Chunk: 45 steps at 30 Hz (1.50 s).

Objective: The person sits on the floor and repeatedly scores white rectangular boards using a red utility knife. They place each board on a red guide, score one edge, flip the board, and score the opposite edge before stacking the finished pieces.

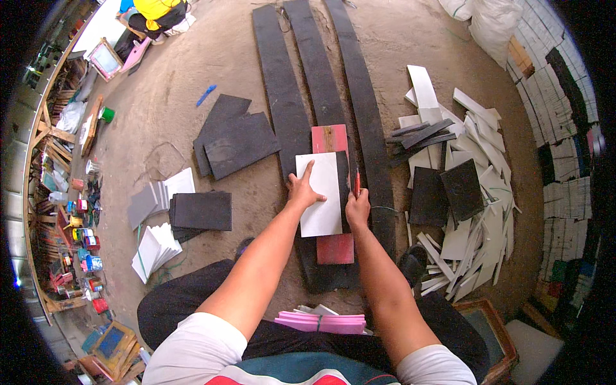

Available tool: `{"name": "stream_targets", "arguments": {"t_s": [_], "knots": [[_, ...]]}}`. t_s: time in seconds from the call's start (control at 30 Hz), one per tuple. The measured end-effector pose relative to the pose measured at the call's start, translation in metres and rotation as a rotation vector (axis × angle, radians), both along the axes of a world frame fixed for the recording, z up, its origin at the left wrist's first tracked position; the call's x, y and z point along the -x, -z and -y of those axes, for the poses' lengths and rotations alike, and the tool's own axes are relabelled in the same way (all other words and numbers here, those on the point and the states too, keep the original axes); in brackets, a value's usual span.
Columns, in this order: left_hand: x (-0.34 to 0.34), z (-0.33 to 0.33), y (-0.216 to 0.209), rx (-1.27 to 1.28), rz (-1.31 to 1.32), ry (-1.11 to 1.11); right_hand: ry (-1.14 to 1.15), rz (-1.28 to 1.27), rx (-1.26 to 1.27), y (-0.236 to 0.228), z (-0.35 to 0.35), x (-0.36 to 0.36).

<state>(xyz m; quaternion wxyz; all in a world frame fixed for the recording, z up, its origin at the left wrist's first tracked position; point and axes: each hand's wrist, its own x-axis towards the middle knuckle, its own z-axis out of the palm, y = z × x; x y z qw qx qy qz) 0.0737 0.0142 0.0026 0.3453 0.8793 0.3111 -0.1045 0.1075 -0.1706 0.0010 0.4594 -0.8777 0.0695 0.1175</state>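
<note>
Brown, dusty floor (160, 128) all around, with three long, dark, flat strips (317, 70) laid side by side on it. Over these, straight ahead of the seated body, a white rectangular sheet (328, 215), set on a pinkish-red board (335, 250) with both ends showing. Along the sheet's right edge, a narrow band of black sheet material (343, 186), extent underneath hidden. On the white sheet, the left hand (304, 190), thumb and forefinger spread well apart, grip holding nothing. Just beside the black band, the right hand (358, 208), grip clamped round a slim red tool (357, 183), tip too small to tell. Near the knees, a bundle of pink sheets (340, 323) with a green tie. To the left, overlapping black rectangular sheets (240, 146), a stack of black pieces (204, 212) and a fanned stack of white sheets (157, 249). To the right, a loose heap of white offcuts (484, 154), with black pieces (427, 192) lying on it. Farther off, at upper left, a person in yellow (157, 8).
</note>
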Motion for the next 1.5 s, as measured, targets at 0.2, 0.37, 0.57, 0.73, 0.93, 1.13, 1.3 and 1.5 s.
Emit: {"name": "stream_targets", "arguments": {"t_s": [0.2,0.37,0.57,0.73,0.93,1.13,1.3,1.5], "knots": [[-0.006,-0.013,0.015,0.013,-0.11,0.046,-0.136,0.081,0.149,-0.021,0.008,0.008],[-0.009,-0.01,0.003,0.073,-0.122,0.031,-0.358,0.108,0.213,-0.038,-0.019,-0.012],[-0.008,-0.014,-0.007,0.062,-0.135,0.031,-0.491,0.095,0.391,-0.042,-0.046,-0.039],[-0.01,-0.011,-0.021,0.082,-0.186,0.05,-0.488,0.132,0.389,-0.025,-0.047,-0.047],[-0.01,-0.011,-0.018,0.078,-0.196,0.047,-0.546,0.084,0.4,-0.019,-0.049,-0.05],[-0.012,-0.01,-0.013,0.094,-0.16,0.024,-0.569,-0.025,0.49,-0.042,-0.064,-0.06],[-0.009,-0.012,0.002,0.054,-0.096,0.026,-0.622,-0.056,0.509,-0.052,-0.054,-0.04],[-0.012,-0.008,-0.013,0.085,-0.14,0.044,-0.637,-0.115,0.541,-0.052,-0.003,0.032]]}}
